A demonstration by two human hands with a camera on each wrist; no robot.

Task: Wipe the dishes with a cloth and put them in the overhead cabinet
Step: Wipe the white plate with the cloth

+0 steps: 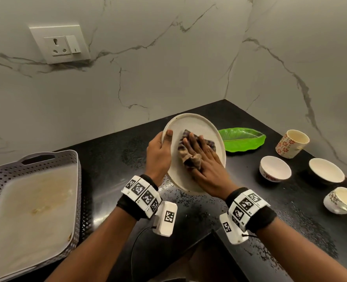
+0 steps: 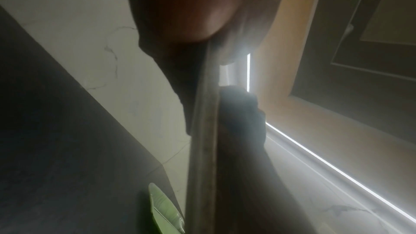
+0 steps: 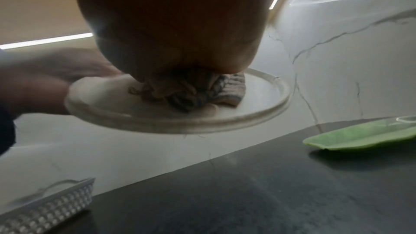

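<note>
A round cream plate (image 1: 197, 125) is held tilted above the black counter (image 1: 111, 151). My left hand (image 1: 160, 151) grips its left rim, thumb on the upper face and fingers behind. My right hand (image 1: 205, 165) lies flat on the plate with straight fingers and presses a striped brown and blue cloth (image 1: 183, 151) onto it. From the right wrist, the cloth (image 3: 225, 88) is bunched under my palm on the plate (image 3: 258, 106), and my left hand (image 3: 45, 84) is a blur at the rim. The left wrist view shows the plate's edge (image 2: 204, 149) side-on.
A green leaf-shaped dish (image 1: 242, 139) lies just right of the plate. Further right are a floral cup (image 1: 292, 146), two white bowls (image 1: 274, 168) (image 1: 326, 173) and a tipped cup (image 1: 343, 200). A grey perforated basket (image 1: 46, 159) with a lined bottom stands at the left.
</note>
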